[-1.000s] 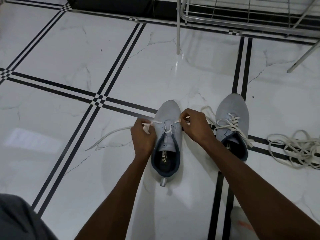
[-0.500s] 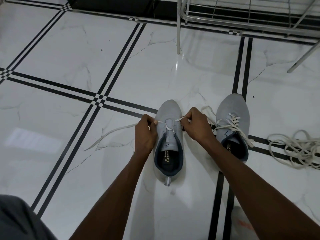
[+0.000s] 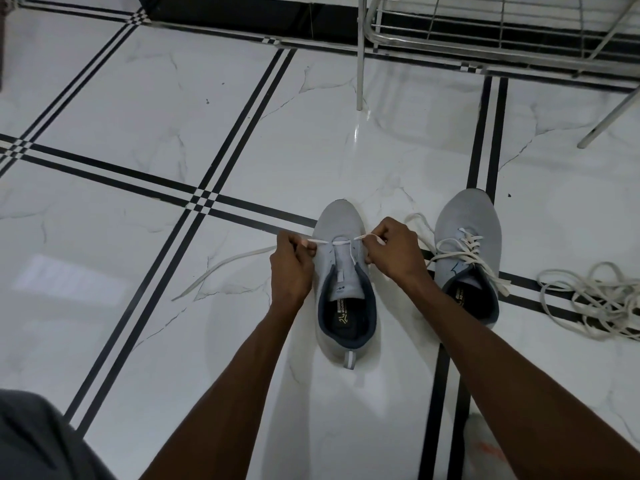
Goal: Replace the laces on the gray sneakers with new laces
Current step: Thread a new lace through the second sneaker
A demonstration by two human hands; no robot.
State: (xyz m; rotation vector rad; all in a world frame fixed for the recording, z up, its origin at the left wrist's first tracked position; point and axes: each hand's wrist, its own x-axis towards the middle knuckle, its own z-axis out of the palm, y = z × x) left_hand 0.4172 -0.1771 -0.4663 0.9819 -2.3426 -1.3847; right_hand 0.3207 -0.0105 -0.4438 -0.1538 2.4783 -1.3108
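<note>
Two hands are engaged at one gray sneaker (image 3: 346,289) on the floor (image 3: 138,98). A white lace (image 3: 341,242), threaded across the front eyelets, is pinched on one side by the left hand (image 3: 292,268) and on the other by the right hand (image 3: 393,249). From the left hand, the lace's free end is trailed out across the tiles. Just beside the right hand, a second sneaker (image 3: 465,233) is seen with a lace already crossed through it, its ends left loose. Farther right, a tangled heap of laces (image 3: 595,299) is laid on the floor. Beyond the shoes, a metal rack (image 3: 485,36) is stood on thin legs.
</note>
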